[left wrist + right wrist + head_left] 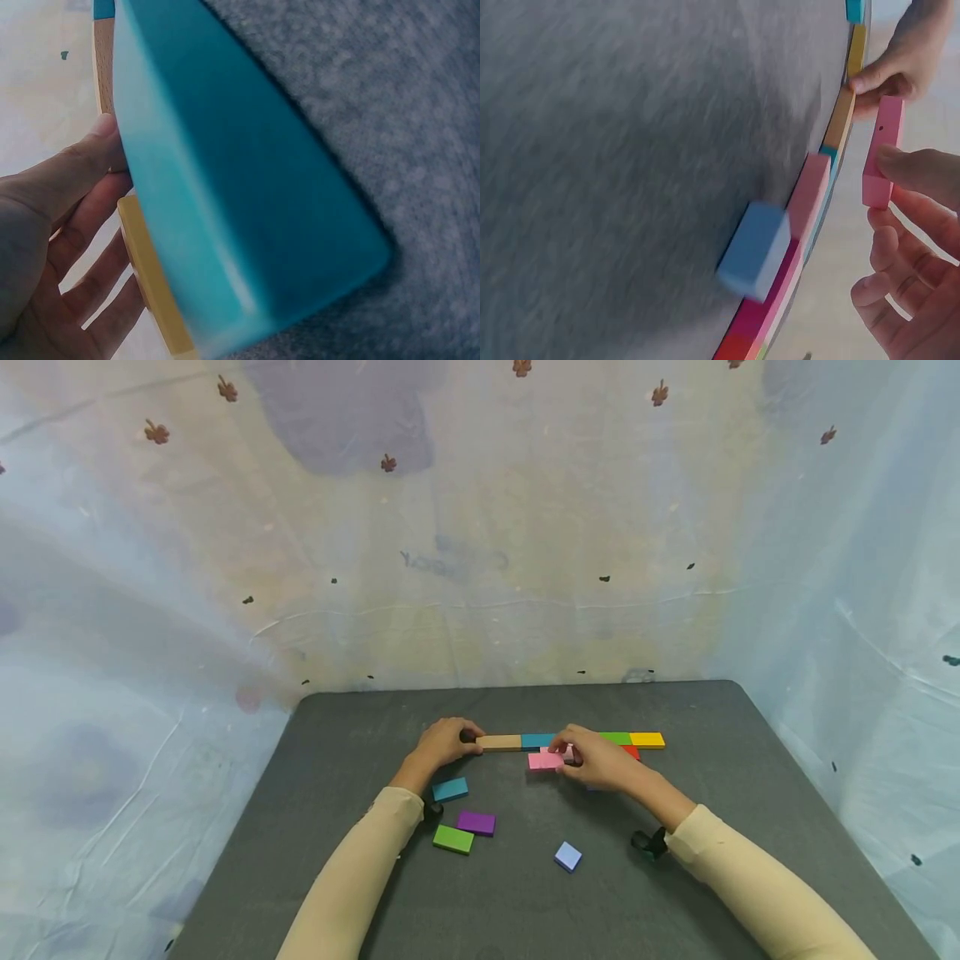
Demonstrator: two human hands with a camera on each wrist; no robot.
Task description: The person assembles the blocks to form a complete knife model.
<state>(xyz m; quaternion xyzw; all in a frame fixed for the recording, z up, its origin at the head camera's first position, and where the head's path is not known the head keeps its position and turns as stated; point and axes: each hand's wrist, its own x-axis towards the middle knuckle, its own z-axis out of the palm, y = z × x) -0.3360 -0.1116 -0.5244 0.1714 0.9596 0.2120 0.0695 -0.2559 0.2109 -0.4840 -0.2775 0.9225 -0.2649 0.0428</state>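
My left hand (pixel 444 742) pinches the left end of a tan wooden block (pixel 501 742), the leftmost piece of a long row of coloured blocks. In the left wrist view, a yellow block (pixel 146 277) shows beside its lower fingers. Between the thumb and fingers of my right hand (pixel 600 760) is a pink block (pixel 883 142), held over the front of the row. A lighter pink block (pixel 810 191) lies against the row's near side, beside a magenta one (pixel 778 281). Just in front of these sits a light blue block (pixel 757 247), mostly hidden by the right hand in the head view.
Rightward the row continues with teal (pixel 534 741), green (pixel 615 737) and yellow (pixel 647 741) blocks, with a red one (pixel 635 752) in front. Loose teal (pixel 450 790), purple (pixel 477 823), green (pixel 453 839) and light blue (pixel 567 857) blocks lie nearer on the grey table (pixel 510 910).
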